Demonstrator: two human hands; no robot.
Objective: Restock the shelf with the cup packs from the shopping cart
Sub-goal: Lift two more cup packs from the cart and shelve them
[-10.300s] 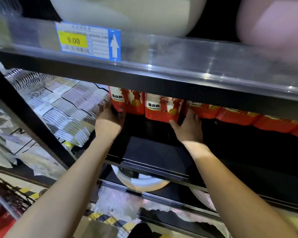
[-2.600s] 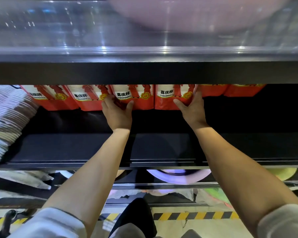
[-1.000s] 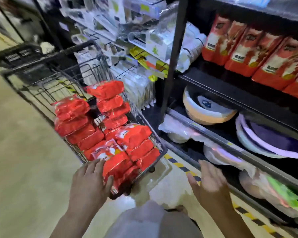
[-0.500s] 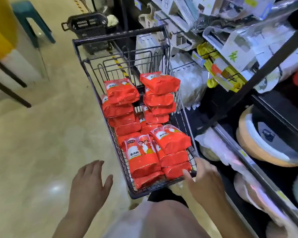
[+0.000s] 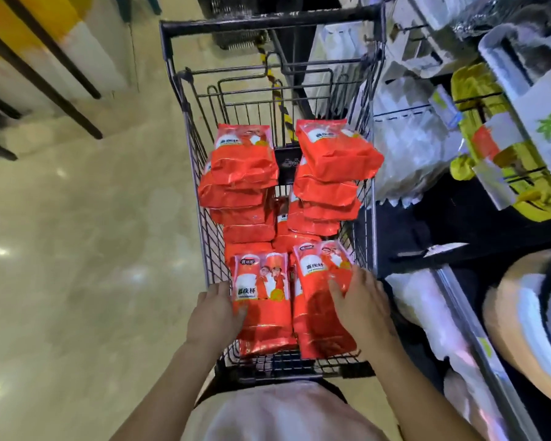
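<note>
- Both hands have come forward from the near rim of the black wire shopping cart (image 5: 185, 100) onto the nearest packs.
- Head view, lower centre: left hand (image 5: 215, 313) fingers spread against the left glossy red cup pack (image 5: 261, 300); whether it grips, I cannot tell.
- Right hand (image 5: 361, 303) lies open-fingered on the neighbouring red pack (image 5: 318, 300).
- More red packs (image 5: 245, 167) are stacked mid-frame in the cart.

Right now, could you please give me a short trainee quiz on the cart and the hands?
1. True or false: the cart is empty.
2. Which hand rests on the pack nearer the shelf: A left, B right?
3. Fill in: the packs' wrapping is mostly ___.

Key: 1 false, red packs fill it. 2 B; the left hand is on the other front pack. 3 red.
</note>
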